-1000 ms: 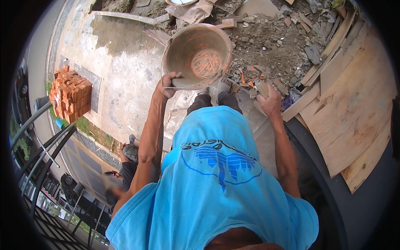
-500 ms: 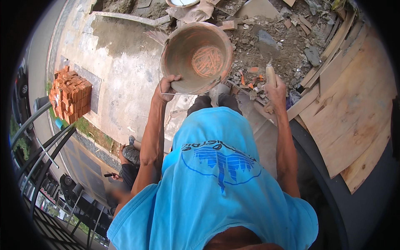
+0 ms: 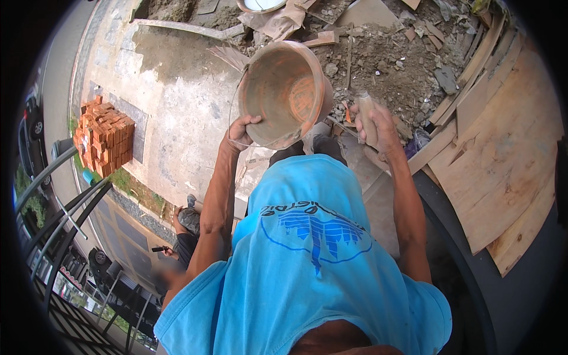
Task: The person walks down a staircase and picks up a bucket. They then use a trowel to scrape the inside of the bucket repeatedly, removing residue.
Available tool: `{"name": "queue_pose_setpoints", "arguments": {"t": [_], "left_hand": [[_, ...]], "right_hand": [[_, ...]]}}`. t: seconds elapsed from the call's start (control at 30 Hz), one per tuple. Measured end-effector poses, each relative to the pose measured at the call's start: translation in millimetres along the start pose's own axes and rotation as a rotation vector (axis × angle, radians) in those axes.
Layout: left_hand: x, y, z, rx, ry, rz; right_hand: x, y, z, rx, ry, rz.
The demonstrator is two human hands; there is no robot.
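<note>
My left hand [image 3: 242,131] is closed on the near left rim of a round bucket [image 3: 260,89], its thumb over the edge. The bucket is tipped, so its mouth shows; the inside is smeared grey, with orange streaks on the bottom. A thin wire handle hangs at its left side. Right of the bucket, my right hand [image 3: 384,127] grips a trowel [image 3: 368,115] by its pale wooden handle. The trowel's blade seems turned edge-on and shows only as a thin line over the rubble.
Broken rubble and soil [image 3: 384,65] lie ahead. Plywood sheets [image 3: 497,148] lean at the right. A brick stack [image 3: 106,139] stands on the pavement at the left, near metal railings [image 3: 53,213]. Another person [image 3: 186,236] sits at the lower left. A second container [image 3: 260,5] is at the top.
The bucket has tilted to the right and shifted slightly right and nearer. My right hand has moved left toward it and turned the trowel, so the blade's flat face no longer shows.
</note>
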State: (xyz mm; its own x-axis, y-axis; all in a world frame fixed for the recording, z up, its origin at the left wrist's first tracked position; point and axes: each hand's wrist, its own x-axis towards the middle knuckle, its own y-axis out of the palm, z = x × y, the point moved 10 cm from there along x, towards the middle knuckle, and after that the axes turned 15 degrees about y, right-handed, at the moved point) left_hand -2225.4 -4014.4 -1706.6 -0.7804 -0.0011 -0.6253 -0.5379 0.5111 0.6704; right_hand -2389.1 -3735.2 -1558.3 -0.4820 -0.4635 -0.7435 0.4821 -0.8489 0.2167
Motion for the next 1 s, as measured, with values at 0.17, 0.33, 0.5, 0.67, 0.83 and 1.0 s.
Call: {"name": "queue_pose_setpoints", "arguments": {"t": [0.17, 0.33, 0.5, 0.67, 0.83, 1.0], "left_hand": [[-6, 7, 11, 0.005, -0.085, 0.039], [-7, -4, 17, 0.023, -0.106, 0.021], [-8, -8, 13, 0.059, -0.107, 0.006], [-4, -6, 11, 0.042, -0.09, 0.006], [5, 6, 1, 0.021, -0.099, 0.011], [11, 3, -7, -0.004, -0.041, 0.019]], "right_hand": [[19, 12, 9, -0.151, 0.061, 0.041], [30, 8, -5, -0.237, 0.069, 0.071], [30, -1, -8, -0.332, 0.08, 0.052], [25, -14, -25, -0.388, 0.146, 0.059], [18, -18, -34, -0.336, 0.151, 0.044], [18, -28, -38, -0.431, 0.16, 0.021]]}}
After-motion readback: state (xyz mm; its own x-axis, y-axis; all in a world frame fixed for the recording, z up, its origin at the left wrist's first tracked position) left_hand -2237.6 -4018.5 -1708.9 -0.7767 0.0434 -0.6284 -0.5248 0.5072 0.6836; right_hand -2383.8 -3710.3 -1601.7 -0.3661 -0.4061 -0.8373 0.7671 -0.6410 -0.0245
